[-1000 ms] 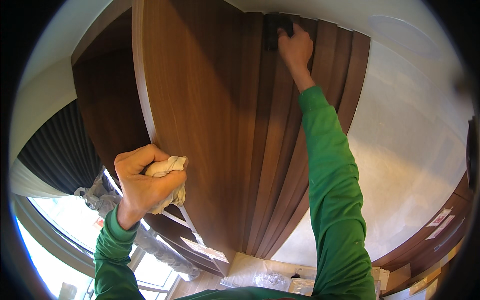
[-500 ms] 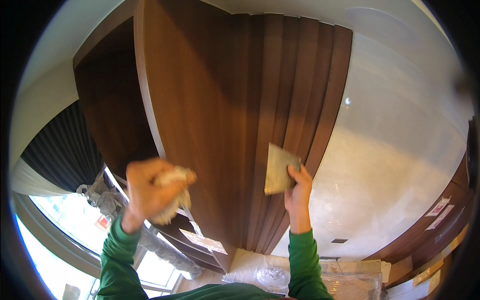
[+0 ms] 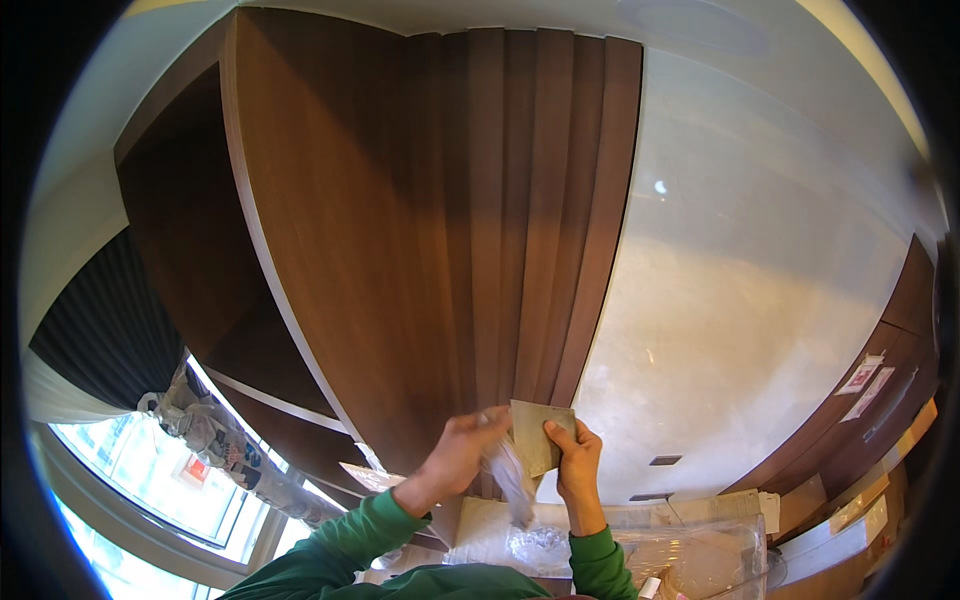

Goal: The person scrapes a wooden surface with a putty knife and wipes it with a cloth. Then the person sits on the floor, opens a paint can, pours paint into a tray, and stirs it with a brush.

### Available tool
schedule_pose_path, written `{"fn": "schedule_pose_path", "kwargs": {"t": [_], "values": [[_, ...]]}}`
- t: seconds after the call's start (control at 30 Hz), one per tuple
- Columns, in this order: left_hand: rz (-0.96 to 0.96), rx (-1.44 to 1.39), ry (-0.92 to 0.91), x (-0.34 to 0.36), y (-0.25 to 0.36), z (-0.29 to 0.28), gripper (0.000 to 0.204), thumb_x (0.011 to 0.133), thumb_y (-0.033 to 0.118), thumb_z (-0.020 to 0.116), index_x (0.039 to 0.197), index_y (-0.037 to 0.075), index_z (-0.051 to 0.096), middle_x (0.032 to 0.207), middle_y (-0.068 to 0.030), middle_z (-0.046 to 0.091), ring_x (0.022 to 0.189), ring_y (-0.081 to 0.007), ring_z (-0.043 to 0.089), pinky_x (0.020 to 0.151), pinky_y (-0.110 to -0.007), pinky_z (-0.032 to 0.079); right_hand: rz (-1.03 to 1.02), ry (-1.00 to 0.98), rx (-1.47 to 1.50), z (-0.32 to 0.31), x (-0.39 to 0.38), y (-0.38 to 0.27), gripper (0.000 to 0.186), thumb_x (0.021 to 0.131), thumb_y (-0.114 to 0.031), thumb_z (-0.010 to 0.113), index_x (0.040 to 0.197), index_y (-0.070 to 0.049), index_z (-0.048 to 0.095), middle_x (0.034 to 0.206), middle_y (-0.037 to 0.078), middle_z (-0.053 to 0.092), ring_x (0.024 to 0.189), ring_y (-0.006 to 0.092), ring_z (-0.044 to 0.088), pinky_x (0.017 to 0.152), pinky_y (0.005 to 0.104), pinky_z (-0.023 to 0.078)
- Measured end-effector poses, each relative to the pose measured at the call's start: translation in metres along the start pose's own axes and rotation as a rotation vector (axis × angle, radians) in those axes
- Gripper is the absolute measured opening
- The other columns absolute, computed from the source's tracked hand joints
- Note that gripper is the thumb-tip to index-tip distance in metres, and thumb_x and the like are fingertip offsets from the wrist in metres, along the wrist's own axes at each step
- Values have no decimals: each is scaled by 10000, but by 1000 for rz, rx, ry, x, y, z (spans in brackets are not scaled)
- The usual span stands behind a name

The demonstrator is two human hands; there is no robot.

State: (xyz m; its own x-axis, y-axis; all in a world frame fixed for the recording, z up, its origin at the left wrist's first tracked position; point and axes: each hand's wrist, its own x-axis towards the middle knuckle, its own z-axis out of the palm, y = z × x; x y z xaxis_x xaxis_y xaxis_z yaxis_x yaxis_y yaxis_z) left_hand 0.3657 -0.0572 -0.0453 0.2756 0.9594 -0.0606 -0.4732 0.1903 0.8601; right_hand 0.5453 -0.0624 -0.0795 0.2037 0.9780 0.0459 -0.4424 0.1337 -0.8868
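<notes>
In front of my body, my left hand [image 3: 452, 458] is closed on a whitish rag [image 3: 513, 482] that hangs below its fingers. My right hand [image 3: 579, 468] grips a flat, greyish-yellow scraper plate [image 3: 538, 430] by its right side, thumb on the near face. The rag is at the plate's left edge, and the left fingertips are beside its upper left corner. Whether the rag presses on the back of the plate is hidden. Behind both hands rises a brown wood panel [image 3: 340, 230] with vertical slats [image 3: 550, 200].
A pale glossy wall [image 3: 740, 290] adjoins the slats on the right. To the left are dark shelves [image 3: 250, 340], a plastic-wrapped bundle [image 3: 215, 435], a dark curtain [image 3: 110, 320] and a window [image 3: 140, 470]. Plastic-covered goods [image 3: 690, 560] lie low in front, with cardboard boxes [image 3: 840, 530] at the right.
My left hand has swung right and down, bringing the rag to the scraper plate. My right hand has lowered with the plate. The whole view has shifted a little to the right.
</notes>
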Motion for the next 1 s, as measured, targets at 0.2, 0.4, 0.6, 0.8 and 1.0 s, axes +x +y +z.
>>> {"fn": "schedule_pose_path", "kwargs": {"t": [0.2,0.4,0.6,0.8,1.0], "values": [[153,573,93,-7,0,8,291,873,135,733,1060,-81,677,851,-48,685,699,-82,598,600,-250,491,-110,-106,-183,-14,-8,-8,241,865,-106,741,1028,54,666,893,71,703,748,106,634,689,248,517],[56,390,154,-7,3,3,178,807,42,772,957,-38,717,783,-48,694,659,-97,617,581,-253,491,-181,-215,-304,-17,-16,-9,209,881,-121,732,1014,27,666,873,43,698,754,84,618,687,244,515],[222,551,178,-12,9,4,169,774,-25,768,928,-60,709,813,-89,711,702,-124,650,640,-262,528,-264,-279,-612,-50,-22,8,183,862,-134,734,947,16,674,793,20,688,711,65,601,621,260,499],[541,524,291,13,79,17,95,826,40,736,826,-45,693,725,-61,667,614,-100,601,552,-246,467,-211,83,-463,-88,3,16,195,809,-137,733,932,0,672,682,25,639,558,118,563,500,290,451],[447,516,93,84,163,56,222,810,180,743,707,4,653,638,-43,605,547,-106,548,506,-271,418,-422,15,103,-28,58,-105,365,819,-67,649,1171,10,593,953,50,638,744,122,588,541,260,450]]}}
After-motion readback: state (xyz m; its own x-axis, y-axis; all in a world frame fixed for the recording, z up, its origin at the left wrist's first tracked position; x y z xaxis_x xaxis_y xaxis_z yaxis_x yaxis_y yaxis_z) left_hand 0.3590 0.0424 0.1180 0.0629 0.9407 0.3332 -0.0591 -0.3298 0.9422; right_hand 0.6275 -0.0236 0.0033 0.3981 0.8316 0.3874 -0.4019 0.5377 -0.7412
